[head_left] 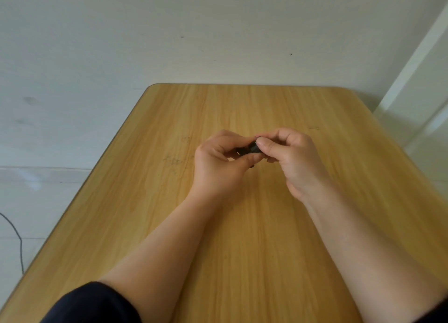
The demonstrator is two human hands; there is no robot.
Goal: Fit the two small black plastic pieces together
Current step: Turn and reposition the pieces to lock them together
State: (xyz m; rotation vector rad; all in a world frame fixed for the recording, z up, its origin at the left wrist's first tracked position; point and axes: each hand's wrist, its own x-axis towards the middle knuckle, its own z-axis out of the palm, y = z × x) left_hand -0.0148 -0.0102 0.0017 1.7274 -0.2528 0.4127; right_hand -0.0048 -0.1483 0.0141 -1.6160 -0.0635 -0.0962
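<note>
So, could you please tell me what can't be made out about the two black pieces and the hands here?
- Head view: the black pieces are mostly covered by the fingers of the left hand and right hand, so their shape is unclear.
- Whether they are joined yet: the meeting point is too small and dark.
- Each hand's grip on the far side is hidden.

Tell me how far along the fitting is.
Done: both black pieces are picked up, off the table. In hand: the left hand and right hand pinch them end to end. Left: whether they have seated is hidden by the fingers.
</note>
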